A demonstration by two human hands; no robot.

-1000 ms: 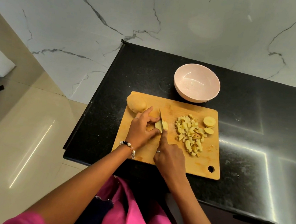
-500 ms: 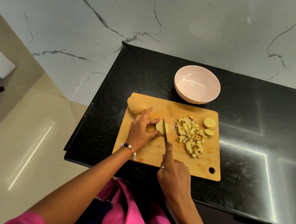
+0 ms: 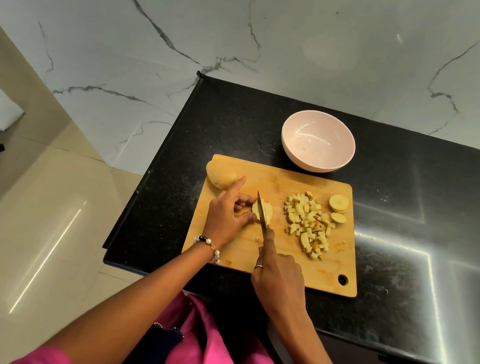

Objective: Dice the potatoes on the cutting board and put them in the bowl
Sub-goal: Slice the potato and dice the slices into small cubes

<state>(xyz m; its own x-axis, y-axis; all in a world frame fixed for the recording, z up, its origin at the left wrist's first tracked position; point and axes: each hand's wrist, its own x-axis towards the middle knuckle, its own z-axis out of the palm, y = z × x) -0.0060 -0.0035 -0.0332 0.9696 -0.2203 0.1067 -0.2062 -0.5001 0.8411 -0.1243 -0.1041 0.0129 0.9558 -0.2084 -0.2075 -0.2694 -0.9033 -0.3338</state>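
Note:
A wooden cutting board point(image 3: 290, 258) lies on the black counter. My left hand point(image 3: 226, 213) pinches a small potato piece point(image 3: 265, 209) near the board's middle. My right hand point(image 3: 278, 270) grips a knife point(image 3: 262, 215), index finger along its spine, the blade standing in that piece. A heap of diced potato point(image 3: 310, 222) lies to the right, with two round slices point(image 3: 338, 207) beside it. A larger potato chunk point(image 3: 221, 174) sits at the board's far left corner. The pink bowl point(image 3: 318, 139) stands behind the board with nothing in it.
The black counter point(image 3: 405, 229) ends at a left edge just beyond the board and at a near edge by my body. A marble wall rises behind it. Tiled floor lies to the left.
The knife has drawn back towards me through the potato piece and now stands in it again. My left hand keeps holding the piece in the same spot.

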